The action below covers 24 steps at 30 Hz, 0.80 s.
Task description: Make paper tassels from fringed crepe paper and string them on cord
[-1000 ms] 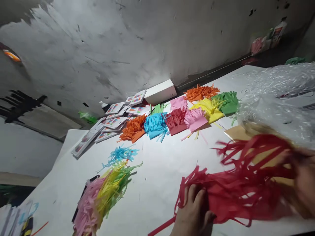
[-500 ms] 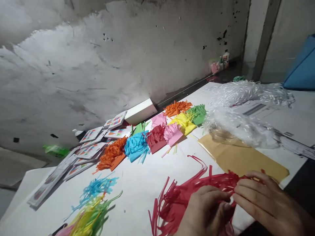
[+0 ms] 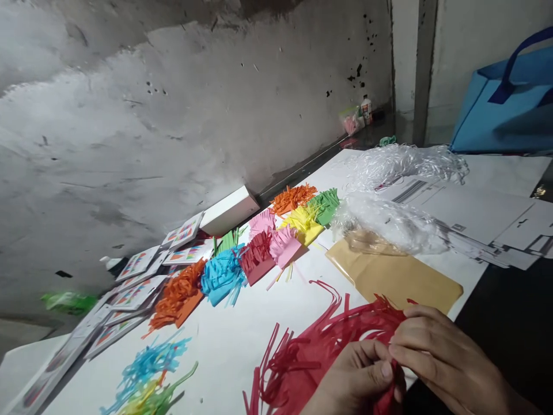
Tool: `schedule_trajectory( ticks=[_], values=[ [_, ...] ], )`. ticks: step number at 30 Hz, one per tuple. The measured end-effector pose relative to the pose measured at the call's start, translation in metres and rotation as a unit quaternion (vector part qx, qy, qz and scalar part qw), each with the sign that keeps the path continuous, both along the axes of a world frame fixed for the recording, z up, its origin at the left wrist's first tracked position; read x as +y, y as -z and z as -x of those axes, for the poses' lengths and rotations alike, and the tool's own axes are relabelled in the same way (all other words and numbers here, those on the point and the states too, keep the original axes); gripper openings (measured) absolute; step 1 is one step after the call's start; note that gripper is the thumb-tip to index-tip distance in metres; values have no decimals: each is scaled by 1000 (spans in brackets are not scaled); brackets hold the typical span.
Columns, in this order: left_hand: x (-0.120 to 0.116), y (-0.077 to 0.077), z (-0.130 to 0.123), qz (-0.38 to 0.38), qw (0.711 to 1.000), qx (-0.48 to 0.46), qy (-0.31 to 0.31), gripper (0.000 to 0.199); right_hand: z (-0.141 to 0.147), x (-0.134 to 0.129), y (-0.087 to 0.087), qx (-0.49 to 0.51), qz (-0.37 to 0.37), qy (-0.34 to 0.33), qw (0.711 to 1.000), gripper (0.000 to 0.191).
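A heap of red fringed tissue paper [image 3: 298, 357] lies at the front of the white-covered table, its long thin strips spreading to the left. My left hand [image 3: 354, 377] pinches part of this red paper between thumb and fingers. Just right of it, my right hand [image 3: 444, 351] has its fingers bent over the red strips, the fingertips touching the left hand. The right thumb is hidden. Behind the hands lies a brown envelope [image 3: 397, 279]. Farther back sit fringed paper bundles, among them a blue one [image 3: 222, 276], a dark red one [image 3: 258, 259] and an orange one [image 3: 177, 297].
Packaged cards with colourful pictures [image 3: 140, 294] are stacked at the left by a white box [image 3: 231, 210]. Loose blue strips [image 3: 151, 360] lie front left. Clear plastic wrap [image 3: 389, 222], white stringy material [image 3: 406, 164] and printed sheets [image 3: 488, 213] cover the right. A blue bag [image 3: 505, 109] stands behind.
The view has swung right, bringing more of the blue bag into sight. My hands have come closer together on the red paper, and the left thumb now shows on top.
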<state>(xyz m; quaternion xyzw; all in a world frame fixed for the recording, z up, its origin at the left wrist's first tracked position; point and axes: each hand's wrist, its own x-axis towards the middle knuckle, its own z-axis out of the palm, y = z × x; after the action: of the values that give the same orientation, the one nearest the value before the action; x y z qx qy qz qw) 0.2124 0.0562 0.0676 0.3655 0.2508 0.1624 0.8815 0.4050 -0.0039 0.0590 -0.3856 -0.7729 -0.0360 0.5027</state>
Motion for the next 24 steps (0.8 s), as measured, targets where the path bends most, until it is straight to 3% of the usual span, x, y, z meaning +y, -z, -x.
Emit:
schedule_trajectory(
  ticks=[4, 8, 11, 14, 17, 20, 22, 24],
  values=[
    [-1, 4, 7, 16, 1000, 8, 5, 40, -8, 1, 5, -40, 7, -25, 999, 25],
    [-6, 9, 6, -14, 997, 0, -72, 35, 3, 2, -3, 30, 28, -43, 998, 17],
    [-9, 12, 1, -99, 984, 7, -150, 30, 21, -3, -7, 102, 34, 31, 994, 17],
    [-12, 20, 1, -228, 947, 35, -226, 28, 33, -8, -2, 146, 54, 82, 984, 22],
    [-11, 25, 9, -311, 918, 101, -225, 33, 34, -10, 7, 160, 50, 90, 982, 15],
    [-3, 16, 18, -455, 862, 142, -174, 25, 32, -8, 12, 97, 7, 102, 990, 23],
    [4, 8, 18, -586, 790, 110, -141, 17, 31, -5, 11, 62, -13, 134, 989, 29],
    [9, 4, 13, -671, 721, 80, -151, 20, 32, -2, 8, 52, -17, 146, 988, 30]
  ],
)
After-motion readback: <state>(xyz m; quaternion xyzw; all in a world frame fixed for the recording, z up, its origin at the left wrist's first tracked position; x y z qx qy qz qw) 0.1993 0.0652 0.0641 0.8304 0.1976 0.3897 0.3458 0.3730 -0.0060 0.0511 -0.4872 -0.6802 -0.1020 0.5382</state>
